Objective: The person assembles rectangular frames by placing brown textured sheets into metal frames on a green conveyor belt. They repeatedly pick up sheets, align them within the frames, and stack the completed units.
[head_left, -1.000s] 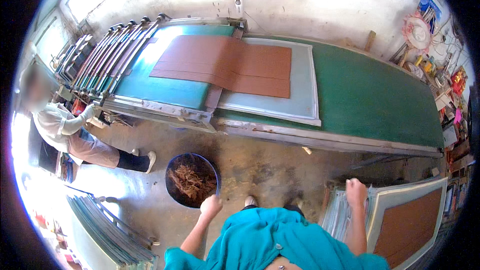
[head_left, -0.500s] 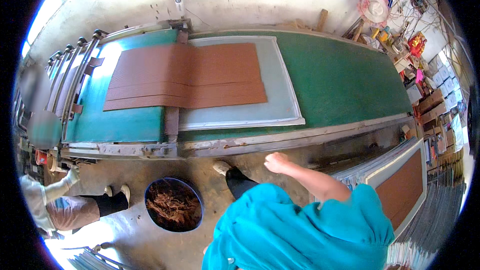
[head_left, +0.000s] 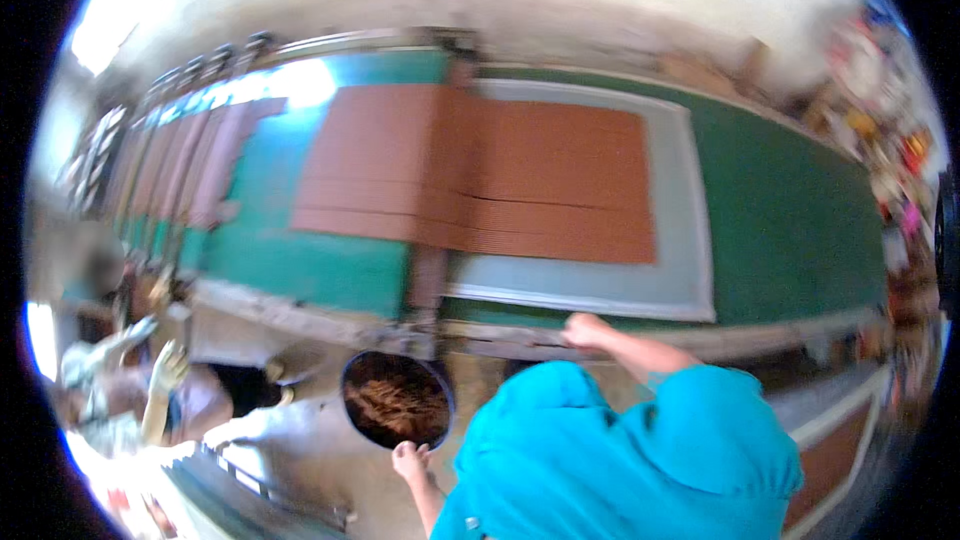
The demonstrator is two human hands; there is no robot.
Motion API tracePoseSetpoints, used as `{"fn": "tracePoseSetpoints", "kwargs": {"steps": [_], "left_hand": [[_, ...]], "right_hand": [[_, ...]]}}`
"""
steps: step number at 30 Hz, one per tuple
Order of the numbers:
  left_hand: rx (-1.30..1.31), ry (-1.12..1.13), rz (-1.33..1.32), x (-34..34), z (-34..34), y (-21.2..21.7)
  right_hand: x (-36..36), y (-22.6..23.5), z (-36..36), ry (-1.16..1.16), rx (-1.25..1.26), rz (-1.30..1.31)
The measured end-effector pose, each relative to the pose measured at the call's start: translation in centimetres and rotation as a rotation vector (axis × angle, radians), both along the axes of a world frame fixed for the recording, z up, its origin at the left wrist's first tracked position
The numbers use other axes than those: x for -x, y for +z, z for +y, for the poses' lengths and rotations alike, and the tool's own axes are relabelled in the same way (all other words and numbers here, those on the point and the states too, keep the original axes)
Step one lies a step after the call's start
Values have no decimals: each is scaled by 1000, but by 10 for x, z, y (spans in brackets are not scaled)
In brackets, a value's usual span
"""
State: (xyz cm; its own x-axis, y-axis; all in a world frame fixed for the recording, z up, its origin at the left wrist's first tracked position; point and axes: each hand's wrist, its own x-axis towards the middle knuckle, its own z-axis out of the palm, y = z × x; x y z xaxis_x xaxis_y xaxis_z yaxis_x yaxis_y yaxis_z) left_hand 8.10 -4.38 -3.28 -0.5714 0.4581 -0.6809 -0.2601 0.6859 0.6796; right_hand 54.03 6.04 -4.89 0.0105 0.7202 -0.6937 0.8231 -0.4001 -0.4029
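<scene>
My right hand (head_left: 583, 330) is curled into a loose fist at the near edge of the long green table (head_left: 790, 240). Nothing shows in it. Beside the near rim of a round dark bucket (head_left: 452, 405) is my left hand (head_left: 410, 460), its fingers bent and blurred. Brown shredded scraps (head_left: 398, 405) fill the bucket. On the table a brown ribbed sheet (head_left: 565, 180), with cut lines along its near side, lies partly on a pale, white-edged board (head_left: 680, 210). Its left part reaches under a crossbar onto a brighter green belt. Neither hand touches the sheet.
At the left, rollers (head_left: 190, 140) cross the table with brown strips among them. A co-worker's gloved hand (head_left: 170, 365) is raised at the lower left. Framed boards (head_left: 835, 460) lean at the right, below the table. Clutter lines the far right wall.
The view has swung left, so the table and bucket sit further right. My left hand has come into view by the bucket; my right hand now overlaps the table edge. The co-worker's hands have risen.
</scene>
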Motion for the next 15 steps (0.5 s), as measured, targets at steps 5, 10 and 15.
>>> {"fn": "tracePoseSetpoints", "kwargs": {"steps": [5, 10, 15], "left_hand": [[104, 22, 58, 6, -26, -4], [233, 213, -62, 11, -103, -16], [498, -451, 339, 47, -255, -152]], "right_hand": [[-6, -34, 17, -14, 236, 49], [21, -6, 26, -101, 376, 24], [45, -7, 31, -95, 374, 55]]}}
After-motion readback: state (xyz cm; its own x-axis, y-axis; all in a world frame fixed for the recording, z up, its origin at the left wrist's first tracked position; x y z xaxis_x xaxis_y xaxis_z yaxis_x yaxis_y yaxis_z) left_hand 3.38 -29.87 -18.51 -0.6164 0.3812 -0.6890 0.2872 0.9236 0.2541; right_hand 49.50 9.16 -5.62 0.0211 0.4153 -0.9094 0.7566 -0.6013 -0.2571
